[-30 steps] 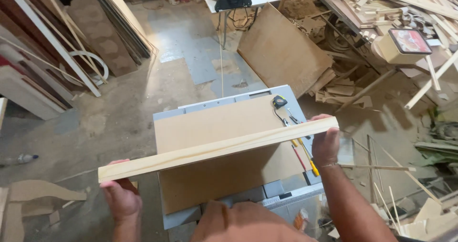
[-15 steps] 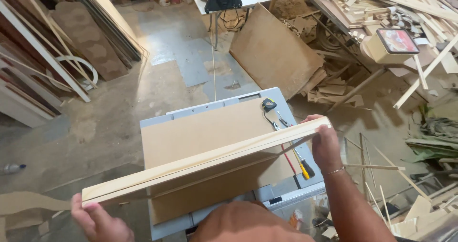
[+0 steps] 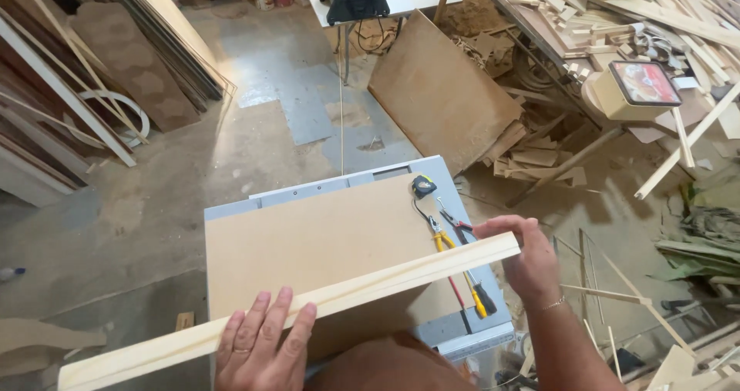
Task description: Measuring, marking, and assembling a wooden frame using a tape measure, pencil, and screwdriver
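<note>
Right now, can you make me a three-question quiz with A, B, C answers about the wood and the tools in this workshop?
1. Where is the tape measure?
A. on the floor
B. at the far edge of the brown board
C. in a hand

2. What colour are the handles of the pliers?
A. yellow
B. green
C. white

3. How is the long wooden strip held?
A. it lies alone
B. one hand only
C. left hand lies flat on it, right hand grips its end

Answers:
1 B, it sits at the board's far right edge.
2 A, the handles look yellow.
3 C, both hands are on the strip.
</note>
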